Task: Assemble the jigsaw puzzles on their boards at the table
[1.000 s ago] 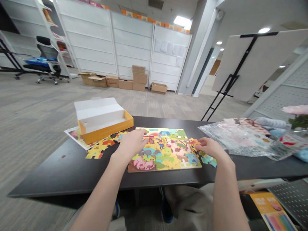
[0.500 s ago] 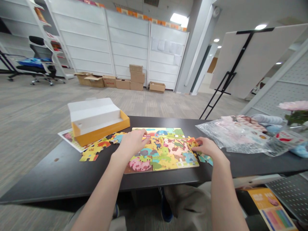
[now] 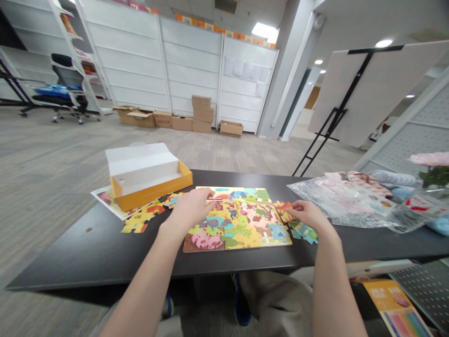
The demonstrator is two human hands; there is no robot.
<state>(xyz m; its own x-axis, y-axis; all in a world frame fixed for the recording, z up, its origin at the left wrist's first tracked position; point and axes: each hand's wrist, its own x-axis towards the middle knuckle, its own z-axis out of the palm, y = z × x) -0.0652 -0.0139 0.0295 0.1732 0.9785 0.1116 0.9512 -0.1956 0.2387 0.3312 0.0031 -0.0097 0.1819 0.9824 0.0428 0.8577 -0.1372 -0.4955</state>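
Lying at the right edge of the puzzle (image 3: 242, 231) on the desk (image 3: 105, 252), the orange piece (image 3: 284, 206) sits leftward in our right hand's (image 3: 308, 216) pinching fingers, its long axis unclear; our left hand (image 3: 189, 206), farther away, has parted fingers over the puzzle's left side.

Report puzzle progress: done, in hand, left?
Done: most of the puzzle looks joined; the part under the left hand is hidden.

In hand: the right hand's fingers are at an orange piece by the right edge; grip unclear.

Left, probably: loose pieces beside the yellow box, plus blue-green pieces near the right hand.
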